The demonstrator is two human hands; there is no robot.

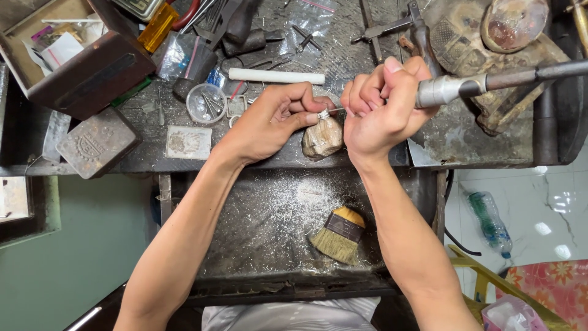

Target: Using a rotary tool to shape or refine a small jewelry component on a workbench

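Pinching a small silver ring (323, 114) between thumb and forefinger, the left hand (275, 119) braces it against the top of a worn wooden bench peg (323, 138) at the near edge of the cluttered workbench (367, 61). The right hand (383, 104) has its fingers curled tight round a metal rotary handpiece (447, 90), whose thin bit reaches left to the ring; whether the bit touches the metal is too small to tell. The handpiece's shaft runs off to the far right.

Below the bench, a dark catch tray (257, 227) is dusted with pale filings, and a short bristle brush (340, 235) lies in it, just right of centre. A white rod (275, 76) lies beyond the left hand, and a small round dish (206, 103) of tiny parts sits to the left of it.

Doing this well seems to call for keeping the ring firmly seated on the peg, letting both hands rest against each other for steadiness, and meeting the metal with light pressure so the bit does not skip towards the fingertips.
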